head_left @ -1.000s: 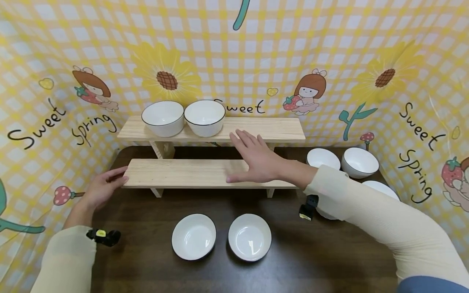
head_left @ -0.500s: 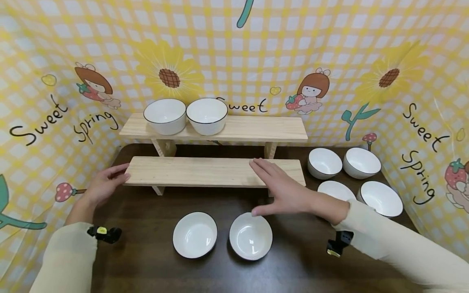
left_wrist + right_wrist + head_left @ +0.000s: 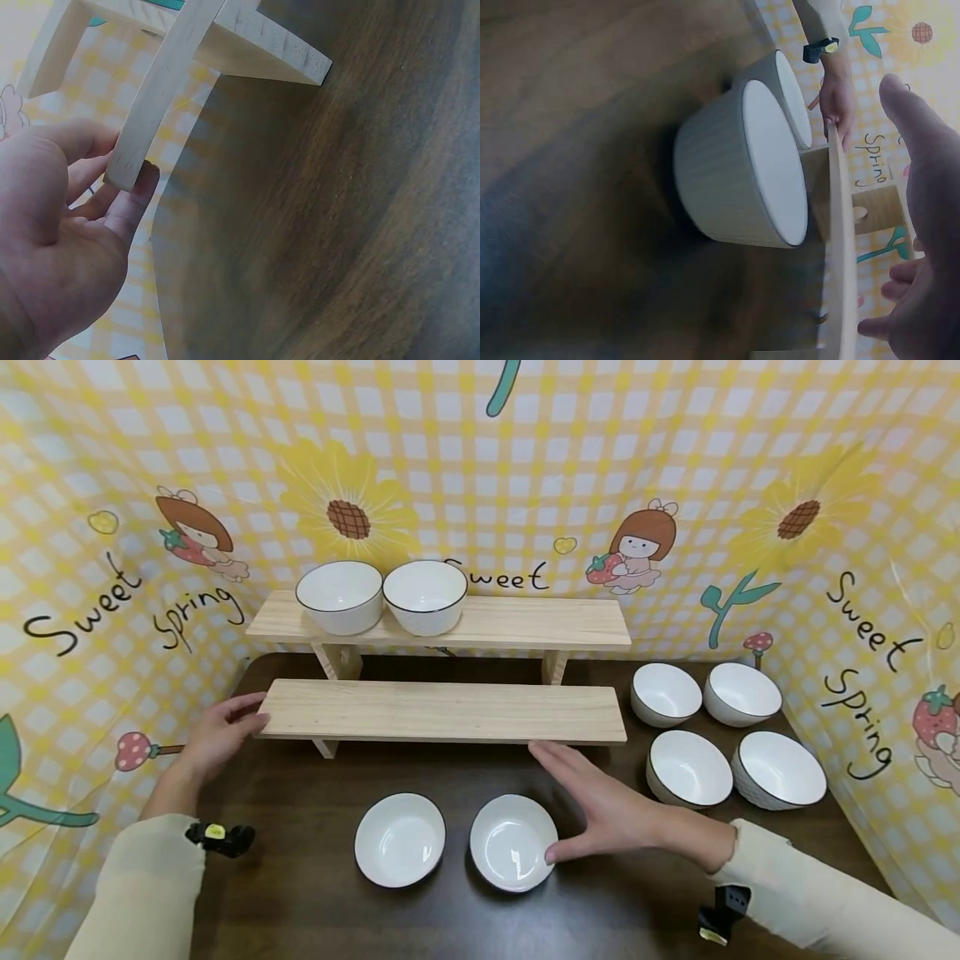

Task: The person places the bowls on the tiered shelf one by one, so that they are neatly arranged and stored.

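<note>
My left hand [image 3: 222, 735] pinches the left end of the lower board of a two-tier wooden shelf [image 3: 442, 710]. The left wrist view shows that board end [image 3: 154, 112] between thumb and fingers. My right hand [image 3: 611, 810] hovers with spread fingers at the right of a white bowl [image 3: 513, 843] with a dark rim, the thumb appearing over its edge. In the right wrist view the hand [image 3: 941, 217] holds nothing and this bowl [image 3: 720, 165] stands upright on the table. A matching bowl [image 3: 400, 841] stands just left of it.
Two more white bowls, a left one [image 3: 341, 597] and a right one [image 3: 425, 597], sit side by side on the upper board [image 3: 540, 620]. Several bowls [image 3: 690, 768] stand on the dark table [image 3: 300, 893] at right. A checked yellow cloth [image 3: 480, 468] hangs behind and at both sides.
My right hand has moved from over the lower board down and to the right, towards the right front bowl. My left hand has stayed at the board's end.
</note>
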`<state>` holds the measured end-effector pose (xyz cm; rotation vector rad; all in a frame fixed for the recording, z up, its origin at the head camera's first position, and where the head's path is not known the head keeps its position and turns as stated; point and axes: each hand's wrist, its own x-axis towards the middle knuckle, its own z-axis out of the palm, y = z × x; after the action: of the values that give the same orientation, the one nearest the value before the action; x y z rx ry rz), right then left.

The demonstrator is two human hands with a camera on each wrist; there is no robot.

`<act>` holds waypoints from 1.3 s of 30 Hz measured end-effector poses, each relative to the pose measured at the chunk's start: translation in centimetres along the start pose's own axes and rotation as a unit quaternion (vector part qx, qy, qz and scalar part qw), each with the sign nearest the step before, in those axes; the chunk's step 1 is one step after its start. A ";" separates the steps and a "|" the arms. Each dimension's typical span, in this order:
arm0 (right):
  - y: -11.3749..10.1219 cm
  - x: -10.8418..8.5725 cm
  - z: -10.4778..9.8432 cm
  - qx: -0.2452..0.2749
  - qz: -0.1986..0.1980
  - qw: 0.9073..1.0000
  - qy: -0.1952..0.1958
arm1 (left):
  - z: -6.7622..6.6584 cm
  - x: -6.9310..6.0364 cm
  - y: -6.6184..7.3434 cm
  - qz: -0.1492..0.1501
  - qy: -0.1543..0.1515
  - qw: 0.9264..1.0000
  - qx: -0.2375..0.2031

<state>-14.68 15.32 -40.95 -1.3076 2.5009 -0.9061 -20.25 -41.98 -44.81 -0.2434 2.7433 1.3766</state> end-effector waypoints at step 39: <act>3.1 -0.3 7.7 0.083 -0.020 0.996 -0.012 | 0.2 0.1 -0.2 -0.007 0.015 1.000 -0.020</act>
<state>-13.41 13.51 -48.97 -1.3098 2.3334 -1.0752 -20.31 -41.90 -45.08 -0.2872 2.7355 1.4359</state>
